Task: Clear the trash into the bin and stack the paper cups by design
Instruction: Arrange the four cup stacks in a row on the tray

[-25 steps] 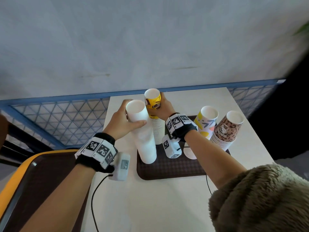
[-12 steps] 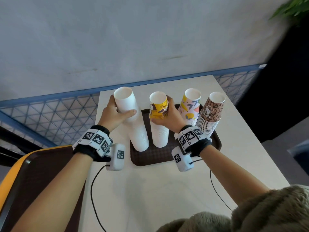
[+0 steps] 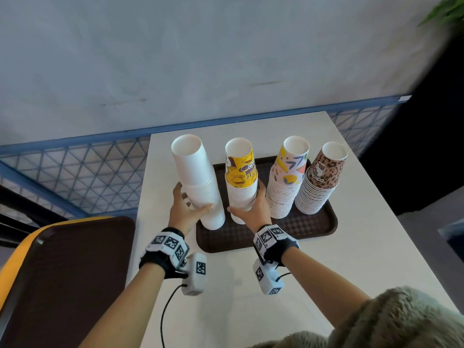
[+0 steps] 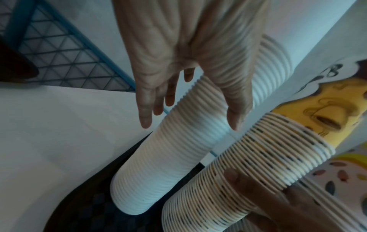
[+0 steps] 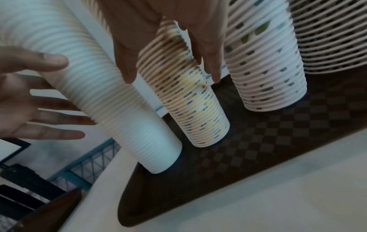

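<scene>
Four cup stacks stand on a brown tray (image 3: 276, 234): a plain white stack (image 3: 198, 182), leaning left, a yellow cartoon stack (image 3: 241, 182), a colourful patterned stack (image 3: 286, 182) and a leopard-print stack (image 3: 319, 182). My left hand (image 3: 193, 199) is at the lower white stack (image 4: 178, 141). Its thumb touches the stack and its fingers (image 4: 145, 113) are straight and spread clear of it. My right hand (image 3: 246, 197) cups the lower yellow stack (image 5: 190, 102) with straight fingers, the thumb (image 4: 232, 177) pressing on its ribbed rims.
The white table (image 3: 326, 285) ends at a blue mesh fence (image 3: 75, 172) and a grey wall. A yellow-rimmed stand holding a brown tray (image 3: 62, 272) sits at the left. A black cable (image 3: 163, 315) trails from the left wrist camera. A dark panel stands at the right.
Both hands have slid down from the tops of the white and yellow stacks to their lower parts. Their fingers have loosened and straightened.
</scene>
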Demonstrator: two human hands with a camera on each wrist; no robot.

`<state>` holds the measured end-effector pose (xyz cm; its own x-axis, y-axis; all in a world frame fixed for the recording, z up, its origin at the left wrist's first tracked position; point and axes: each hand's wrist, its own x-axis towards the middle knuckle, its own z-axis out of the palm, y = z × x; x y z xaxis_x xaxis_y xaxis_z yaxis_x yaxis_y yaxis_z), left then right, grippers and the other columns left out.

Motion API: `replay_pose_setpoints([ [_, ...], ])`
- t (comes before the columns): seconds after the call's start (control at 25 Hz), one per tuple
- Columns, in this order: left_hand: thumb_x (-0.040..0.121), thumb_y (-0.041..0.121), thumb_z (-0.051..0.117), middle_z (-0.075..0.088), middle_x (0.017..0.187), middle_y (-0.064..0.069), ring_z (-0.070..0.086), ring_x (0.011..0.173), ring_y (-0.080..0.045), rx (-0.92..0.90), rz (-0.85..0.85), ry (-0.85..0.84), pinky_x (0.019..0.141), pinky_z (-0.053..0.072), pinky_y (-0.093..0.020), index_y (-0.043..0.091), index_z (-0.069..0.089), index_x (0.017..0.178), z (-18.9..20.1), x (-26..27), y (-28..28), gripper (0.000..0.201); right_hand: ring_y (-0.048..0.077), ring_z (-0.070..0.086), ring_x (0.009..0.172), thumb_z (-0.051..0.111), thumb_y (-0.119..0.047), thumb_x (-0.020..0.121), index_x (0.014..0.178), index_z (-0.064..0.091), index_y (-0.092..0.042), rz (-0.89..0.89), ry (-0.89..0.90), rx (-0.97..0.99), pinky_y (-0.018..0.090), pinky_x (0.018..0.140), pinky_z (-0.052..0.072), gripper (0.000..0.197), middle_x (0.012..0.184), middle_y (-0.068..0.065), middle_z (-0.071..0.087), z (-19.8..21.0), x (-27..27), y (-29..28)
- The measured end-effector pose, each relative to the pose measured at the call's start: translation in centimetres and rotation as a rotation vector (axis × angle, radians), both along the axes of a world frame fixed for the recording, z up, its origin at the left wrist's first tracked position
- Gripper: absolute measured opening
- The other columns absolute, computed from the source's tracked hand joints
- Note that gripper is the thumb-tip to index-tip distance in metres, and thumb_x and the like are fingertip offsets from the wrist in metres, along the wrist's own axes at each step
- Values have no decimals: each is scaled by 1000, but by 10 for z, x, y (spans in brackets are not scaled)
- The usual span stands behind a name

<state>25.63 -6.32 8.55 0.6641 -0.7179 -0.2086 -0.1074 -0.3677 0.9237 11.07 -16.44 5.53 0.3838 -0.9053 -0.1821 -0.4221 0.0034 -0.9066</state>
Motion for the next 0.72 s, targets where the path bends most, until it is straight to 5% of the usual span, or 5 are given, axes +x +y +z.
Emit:
replay_pose_setpoints([
  [0.24, 48, 32, 77, 49, 116, 6, 49, 105, -17, 4, 26, 10, 90, 39, -29, 18, 32, 130, -20, -4, -13, 95, 29, 54, 115, 83, -26, 59, 133, 30, -12, -38, 58, -25, 36, 94, 45, 92, 126, 11, 56, -10, 8, -9],
  [0.72, 47, 38, 77, 50, 114, 8, 50, 101, -16, 23, 45, 5, 87, 40, -27, 19, 34, 126, -27, -8, -24, 92, 30, 54, 114, 83, -22, 60, 130, 35, -6, 9, 73, -112, 33, 93, 43, 87, 124, 13, 56, -15, 4, -22],
])
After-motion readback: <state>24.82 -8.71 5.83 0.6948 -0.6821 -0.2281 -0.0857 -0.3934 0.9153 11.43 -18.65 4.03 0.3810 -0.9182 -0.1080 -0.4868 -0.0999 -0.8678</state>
